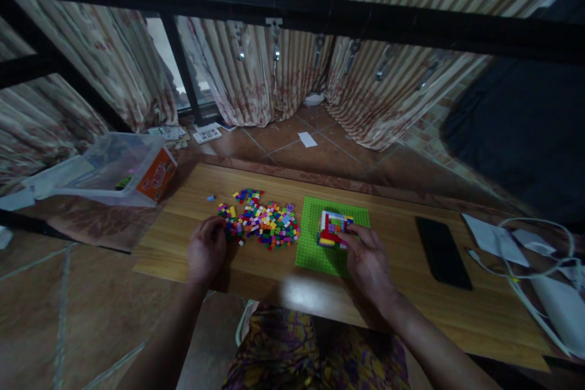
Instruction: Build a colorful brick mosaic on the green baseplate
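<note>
Purple-and-yellow patterned cloth lies nearest; the right hand touches a red-white-yellow plastic-brick rectangle (multicoloured inside) — left hand curled; whether either pinches, unclear.

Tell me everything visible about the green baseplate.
The green baseplate looks like plastic: a flat, four-sided sheet covered in small studs. It lies on the wood-grained table, right of the loose bricks. A multicoloured brick build sits on it. The right hand is at the build and hides the baseplate's lower right part; contact between them is unclear.
</note>
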`<act>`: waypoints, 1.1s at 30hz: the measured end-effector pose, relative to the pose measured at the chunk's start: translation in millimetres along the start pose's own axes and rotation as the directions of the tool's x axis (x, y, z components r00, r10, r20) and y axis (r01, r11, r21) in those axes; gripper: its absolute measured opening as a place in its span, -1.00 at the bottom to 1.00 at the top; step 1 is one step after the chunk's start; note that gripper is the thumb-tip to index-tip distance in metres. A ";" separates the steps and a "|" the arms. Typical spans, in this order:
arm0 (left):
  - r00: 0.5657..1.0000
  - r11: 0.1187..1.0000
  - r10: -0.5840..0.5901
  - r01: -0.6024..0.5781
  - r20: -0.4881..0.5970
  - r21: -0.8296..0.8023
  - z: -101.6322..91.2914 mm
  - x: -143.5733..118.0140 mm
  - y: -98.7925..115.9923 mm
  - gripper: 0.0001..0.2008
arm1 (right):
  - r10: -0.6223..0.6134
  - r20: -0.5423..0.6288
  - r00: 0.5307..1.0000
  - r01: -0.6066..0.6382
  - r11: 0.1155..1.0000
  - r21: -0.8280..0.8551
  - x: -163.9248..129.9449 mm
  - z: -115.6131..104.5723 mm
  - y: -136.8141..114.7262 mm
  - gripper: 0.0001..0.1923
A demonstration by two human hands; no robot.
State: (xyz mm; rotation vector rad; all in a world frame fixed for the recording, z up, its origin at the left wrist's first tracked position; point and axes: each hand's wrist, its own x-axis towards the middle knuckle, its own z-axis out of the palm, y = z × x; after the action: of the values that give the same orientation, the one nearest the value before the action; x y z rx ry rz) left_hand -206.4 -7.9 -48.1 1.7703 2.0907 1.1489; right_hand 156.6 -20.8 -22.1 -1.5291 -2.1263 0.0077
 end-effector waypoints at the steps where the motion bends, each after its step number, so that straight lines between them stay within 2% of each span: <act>1: 1.000 1.000 -0.002 0.002 -0.002 -0.005 0.0 -0.2 0.3 -0.78 | -0.006 0.008 1.000 0.006 1.000 -0.010 1.9 -2.5 -1.8 -0.65; 4: 1.000 1.000 -0.013 0.013 -0.006 -0.016 0.0 -1.0 1.0 -0.78 | -0.033 0.009 0.999 0.033 0.999 -0.021 12.0 -8.6 -16.2 -0.69; 7: 1.000 1.000 -0.015 0.014 -0.005 -0.023 0.2 -1.8 1.3 -0.78 | -0.076 0.025 0.997 0.076 0.997 0.001 31.2 -4.1 -39.7 -0.71; 11: 1.000 1.000 -0.008 0.007 -0.002 -0.020 0.7 -2.3 -0.1 -0.77 | -0.131 0.177 0.976 0.126 0.991 0.036 69.4 23.9 -62.7 -0.70; 13: 1.000 1.000 -0.004 0.004 -0.002 -0.018 1.4 -2.6 -1.8 -0.77 | -0.141 0.262 0.955 0.136 0.990 0.036 87.2 41.6 -65.5 -0.69; 16: 1.000 1.000 -0.008 0.008 -0.005 -0.017 2.8 -3.4 -4.0 -0.76 | -0.103 0.319 0.942 0.105 0.994 0.013 103.1 62.2 -62.8 -0.71; 20: 1.000 0.999 -0.009 0.009 -0.010 -0.031 3.8 -4.4 -4.9 -0.77 | -0.098 0.350 0.932 0.084 0.995 0.055 105.5 71.2 -57.5 -0.75; 28: 1.000 0.999 0.004 -0.004 -0.008 -0.041 3.2 -4.8 -4.6 -0.76 | -0.086 0.429 0.899 0.073 0.996 0.046 105.6 66.3 -63.4 -0.92; 33: 1.000 0.999 0.011 -0.012 -0.014 -0.031 3.7 -4.4 -5.2 -0.76 | -0.109 0.432 0.895 0.097 0.994 0.050 102.8 60.0 -66.0 -0.83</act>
State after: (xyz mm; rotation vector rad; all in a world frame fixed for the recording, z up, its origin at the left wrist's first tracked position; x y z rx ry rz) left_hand -207.0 -10.2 -55.5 1.7678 2.0609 1.1936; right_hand 50.1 63.6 -13.2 -1.5016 -2.5376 0.3728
